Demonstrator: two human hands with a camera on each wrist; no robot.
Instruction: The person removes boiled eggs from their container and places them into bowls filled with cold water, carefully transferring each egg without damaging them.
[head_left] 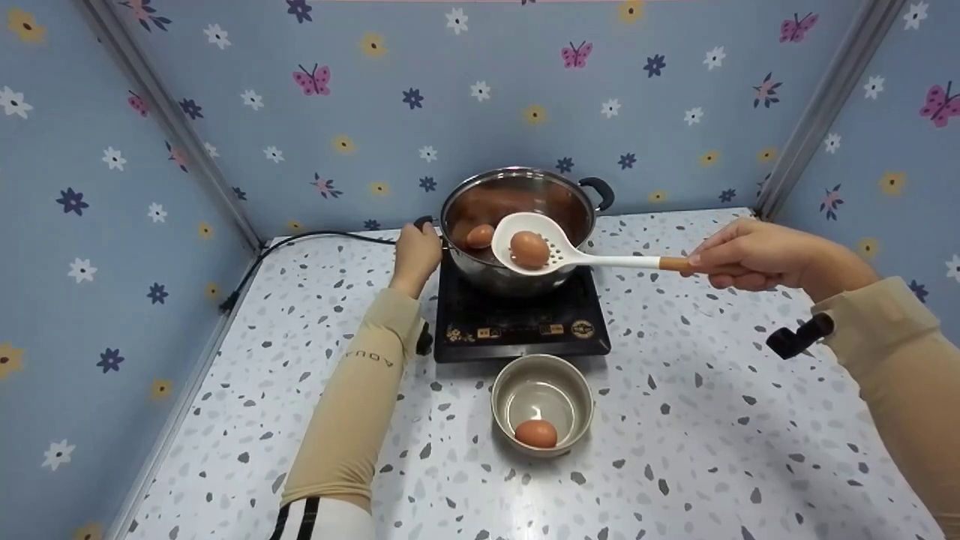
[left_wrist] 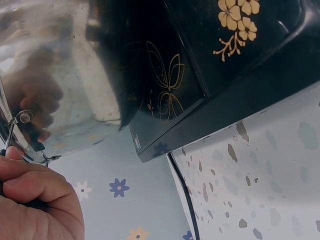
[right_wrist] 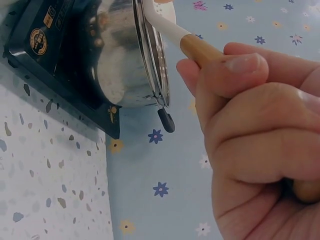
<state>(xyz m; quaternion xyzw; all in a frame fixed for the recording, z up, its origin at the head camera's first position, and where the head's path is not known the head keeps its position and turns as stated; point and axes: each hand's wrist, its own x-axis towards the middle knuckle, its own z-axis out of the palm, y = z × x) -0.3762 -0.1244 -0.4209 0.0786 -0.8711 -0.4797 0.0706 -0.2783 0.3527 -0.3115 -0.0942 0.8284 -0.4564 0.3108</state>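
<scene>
My right hand (head_left: 757,255) grips the wooden handle of a white slotted spoon (head_left: 616,261), and a brown egg (head_left: 529,249) lies in its bowl. The spoon is over the near rim of a steel pot (head_left: 510,281). Inside the pot, a second brown egg (head_left: 480,236) shows left of the spoon. With curled fingers my left hand (head_left: 417,255) holds the pot's left handle; in the left wrist view that hand (left_wrist: 40,200) is beside the shiny pot wall. A metal bowl (head_left: 501,390) in front has one brown egg (head_left: 536,433) at its bottom.
The pot stands on a black induction cooker (head_left: 525,341), with the bowl close to its front edge. A black cord (head_left: 322,234) runs left along the back of the speckled table (head_left: 705,420). Flowered wall panels (head_left: 480,97) enclose the back and sides.
</scene>
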